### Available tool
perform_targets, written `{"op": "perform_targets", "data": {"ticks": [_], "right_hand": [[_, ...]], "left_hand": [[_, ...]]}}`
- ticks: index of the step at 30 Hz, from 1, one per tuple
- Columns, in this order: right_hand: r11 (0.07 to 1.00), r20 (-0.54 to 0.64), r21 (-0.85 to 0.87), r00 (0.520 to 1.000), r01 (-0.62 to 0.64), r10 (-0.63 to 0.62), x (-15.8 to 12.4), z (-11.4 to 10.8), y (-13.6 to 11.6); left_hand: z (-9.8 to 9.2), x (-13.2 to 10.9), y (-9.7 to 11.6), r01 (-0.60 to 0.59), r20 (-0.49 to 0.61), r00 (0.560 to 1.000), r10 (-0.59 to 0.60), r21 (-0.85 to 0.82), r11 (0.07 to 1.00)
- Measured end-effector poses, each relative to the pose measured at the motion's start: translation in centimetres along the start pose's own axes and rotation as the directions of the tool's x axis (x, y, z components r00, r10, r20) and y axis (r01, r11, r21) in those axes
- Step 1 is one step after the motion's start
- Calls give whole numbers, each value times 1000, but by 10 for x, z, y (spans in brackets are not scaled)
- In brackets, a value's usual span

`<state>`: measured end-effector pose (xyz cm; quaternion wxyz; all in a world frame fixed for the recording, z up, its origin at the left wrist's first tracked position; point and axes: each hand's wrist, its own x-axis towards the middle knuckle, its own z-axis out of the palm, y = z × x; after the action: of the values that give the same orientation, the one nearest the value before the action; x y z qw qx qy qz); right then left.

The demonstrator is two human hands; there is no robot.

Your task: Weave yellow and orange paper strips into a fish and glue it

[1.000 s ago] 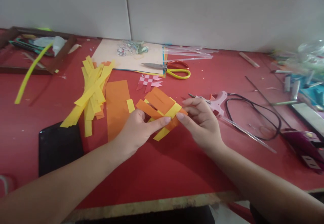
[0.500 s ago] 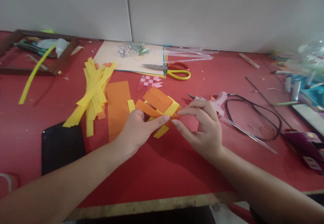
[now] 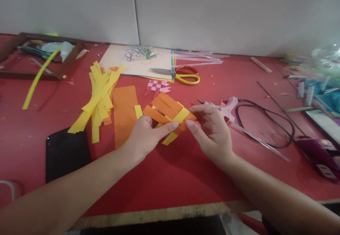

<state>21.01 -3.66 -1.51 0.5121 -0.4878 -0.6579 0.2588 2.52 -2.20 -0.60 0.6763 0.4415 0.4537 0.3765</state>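
A small weave of orange and yellow paper strips (image 3: 170,112) is held just above the red table (image 3: 172,178) near the middle. My left hand (image 3: 147,135) pinches its left side, thumb stretched along a yellow strip. My right hand (image 3: 212,130) grips its right end with thumb and fingers closed on the orange paper. A pile of yellow strips (image 3: 99,96) and a wide orange sheet (image 3: 124,112) lie to the left of my hands.
Scissors with yellow and red handles (image 3: 177,74) lie on a cream sheet (image 3: 132,63) at the back. A small pink-and-white woven piece (image 3: 157,87), a pink glue gun (image 3: 225,109) with black cord, a black phone (image 3: 65,153), and a wooden frame (image 3: 39,56) are around.
My right hand shifted slightly and regripped the right end of the weave. The left hand kept its pinch. The view drifted a little.
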Motion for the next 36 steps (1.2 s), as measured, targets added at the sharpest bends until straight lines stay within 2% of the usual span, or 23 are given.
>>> {"op": "perform_targets", "data": {"ticks": [3,6,11,14,17,20,22,25,28,30,32,34,36], "right_hand": [[963,52,177,979,-205,199,1,0,-3],[920,100,226,947,-320,305,4,-1,-5],[873,124,300,923,-384,363,3,-2,0],[852,162,353,922,-386,351,1,-2,4],[872,116,367,946,-325,303,1,-2,7],[923,-19,326,975,-204,222,1,-5,11],[959,-121,268,985,-91,127,1,-8,15],[971,-182,216,981,100,-60,0,-13,16],[935,-62,268,972,233,-225,1,-18,9],[919,70,293,952,265,-297,2,-20,4],[920,154,280,933,275,-326,4,-22,0],[931,195,250,928,267,-319,5,-22,0],[939,219,234,928,251,-302,5,-22,2]], "left_hand": [[1,-1,2,-50,19,999,49,32,998],[1,-1,2,-107,48,993,103,71,992],[1,-2,1,-100,60,994,91,161,982],[1,-3,1,-89,68,995,77,206,974],[2,-5,0,-99,117,990,81,159,982],[4,-4,0,-114,196,972,127,-73,991],[2,-2,1,-47,199,975,103,-265,963],[-3,4,6,166,199,976,-85,-441,882],[-8,8,12,408,319,906,-279,-477,778],[-10,8,15,525,425,837,-345,-446,725],[-11,7,17,595,508,778,-371,-403,695],[-12,7,18,607,532,762,-368,-391,692],[-13,7,19,601,522,770,-367,-399,693]]}}
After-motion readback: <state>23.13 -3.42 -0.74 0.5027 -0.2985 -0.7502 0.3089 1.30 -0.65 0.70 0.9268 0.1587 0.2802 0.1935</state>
